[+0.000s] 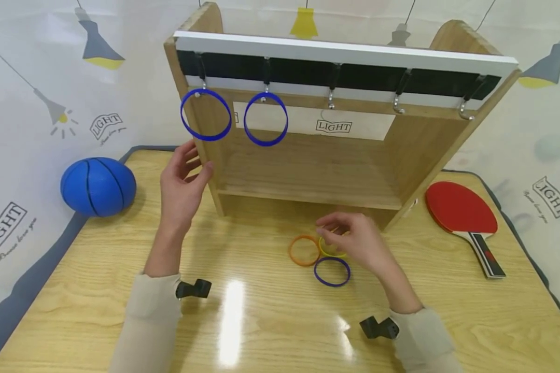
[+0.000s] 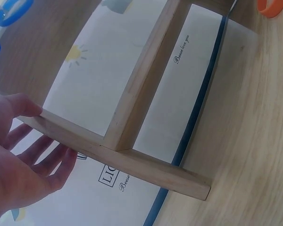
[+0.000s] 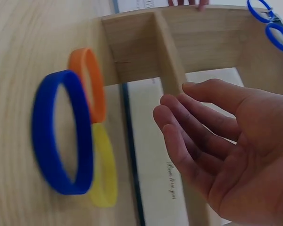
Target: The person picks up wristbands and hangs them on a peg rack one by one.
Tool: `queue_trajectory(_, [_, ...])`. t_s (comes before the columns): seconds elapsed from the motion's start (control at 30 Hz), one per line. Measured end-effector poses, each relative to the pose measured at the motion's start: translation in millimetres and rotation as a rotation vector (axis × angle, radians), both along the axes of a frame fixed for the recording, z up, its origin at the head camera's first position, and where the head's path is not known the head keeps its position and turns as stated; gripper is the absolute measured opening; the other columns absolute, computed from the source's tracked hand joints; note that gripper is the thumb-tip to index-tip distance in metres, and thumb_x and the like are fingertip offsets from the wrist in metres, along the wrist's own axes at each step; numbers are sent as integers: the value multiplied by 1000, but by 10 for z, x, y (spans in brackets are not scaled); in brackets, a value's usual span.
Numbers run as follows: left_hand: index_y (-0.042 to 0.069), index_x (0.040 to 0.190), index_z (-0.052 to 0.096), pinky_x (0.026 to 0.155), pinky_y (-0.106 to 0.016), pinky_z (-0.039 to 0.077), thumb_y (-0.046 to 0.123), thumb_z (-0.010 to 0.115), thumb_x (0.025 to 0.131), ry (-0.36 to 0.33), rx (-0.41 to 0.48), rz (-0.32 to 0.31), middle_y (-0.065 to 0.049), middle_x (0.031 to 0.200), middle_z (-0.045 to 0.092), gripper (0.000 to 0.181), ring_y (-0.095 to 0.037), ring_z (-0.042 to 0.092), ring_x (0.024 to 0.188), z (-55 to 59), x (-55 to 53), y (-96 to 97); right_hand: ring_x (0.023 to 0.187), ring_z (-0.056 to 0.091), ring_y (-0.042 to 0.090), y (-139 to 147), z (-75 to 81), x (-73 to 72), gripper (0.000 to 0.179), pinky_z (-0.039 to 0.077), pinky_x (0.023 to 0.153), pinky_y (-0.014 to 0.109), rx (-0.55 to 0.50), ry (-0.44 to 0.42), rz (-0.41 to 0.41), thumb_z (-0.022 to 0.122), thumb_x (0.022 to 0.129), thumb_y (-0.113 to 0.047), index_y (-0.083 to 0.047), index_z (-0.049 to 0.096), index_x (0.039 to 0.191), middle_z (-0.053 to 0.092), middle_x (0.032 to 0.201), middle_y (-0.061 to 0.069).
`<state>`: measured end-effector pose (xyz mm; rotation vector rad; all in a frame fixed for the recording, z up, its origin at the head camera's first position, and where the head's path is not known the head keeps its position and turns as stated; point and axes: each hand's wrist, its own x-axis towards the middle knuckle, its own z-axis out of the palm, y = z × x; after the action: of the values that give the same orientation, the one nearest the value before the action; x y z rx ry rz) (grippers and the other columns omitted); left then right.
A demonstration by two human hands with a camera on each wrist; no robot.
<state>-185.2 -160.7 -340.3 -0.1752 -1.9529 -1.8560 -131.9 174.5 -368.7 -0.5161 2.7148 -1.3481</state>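
A wooden rack (image 1: 308,168) with a row of metal hooks across its top stands on the table. Blue rings hang from the two leftmost hooks, one ring (image 1: 210,138) at the far left and a second ring (image 1: 267,144) beside it. My left hand (image 1: 182,181) grips the rack's left side panel (image 2: 151,167), thumb on one face and fingers on the other. Just over three loose rings hovers my right hand (image 1: 361,243), fingers loosely bent and holding nothing. Those are an orange ring (image 3: 75,59), a yellow ring (image 3: 108,174) and a blue ring (image 3: 45,127), lying close together.
A blue ball (image 1: 98,186) sits on the table left of the rack. To the right lies a red table tennis paddle (image 1: 462,207). The three hooks on the right, among them the middle hook (image 1: 331,98), carry no rings. A printed backdrop surrounds the table.
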Motion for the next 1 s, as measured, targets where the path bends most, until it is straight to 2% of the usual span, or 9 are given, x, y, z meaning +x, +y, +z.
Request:
queue_trajectory(0.13, [18, 134, 59, 87, -33, 49, 9, 68, 91, -3, 3, -5, -11, 129, 58, 45, -29, 57, 114, -7, 1, -1, 81, 65, 17, -28, -105, -30, 19, 53, 64, 31, 62, 4, 21, 73, 90, -18, -8, 73, 107, 71, 93, -1])
queue_trajectory(0.27, [17, 134, 59, 86, -32, 50, 9, 69, 91, -3, 0, -2, -11, 129, 58, 45, -29, 57, 114, -11, -2, -3, 81, 66, 15, -68, -187, -37, 23, 53, 68, 32, 182, 9, 41, 73, 90, -20, -9, 73, 110, 71, 93, -3])
queue_trajectory(0.43, [18, 134, 59, 87, -33, 50, 10, 68, 91, 1, -2, -6, -10, 129, 58, 45, -28, 57, 114, -9, -4, -11, 77, 64, 8, -113, -244, -20, 26, 51, 66, 32, 308, 46, 19, 76, 87, -22, -12, 73, 111, 71, 92, -4])
queue_trajectory(0.67, [17, 134, 59, 88, -34, 49, 10, 68, 92, -4, -4, -9, -10, 130, 58, 44, -28, 57, 114, 5, 7, -6, 75, 63, 9, -159, -321, -16, 20, 49, 63, 30, 403, 141, 16, 76, 86, -21, -11, 74, 104, 68, 102, 0])
queue_trajectory(1.0, [19, 135, 59, 88, -34, 49, 11, 68, 92, 8, -3, -14, -9, 130, 58, 45, -27, 57, 115, -6, -6, -5, 78, 63, 15, -189, -380, -35, 20, 51, 63, 33, 473, 209, 16, 77, 85, -16, -9, 74, 103, 66, 99, 1])
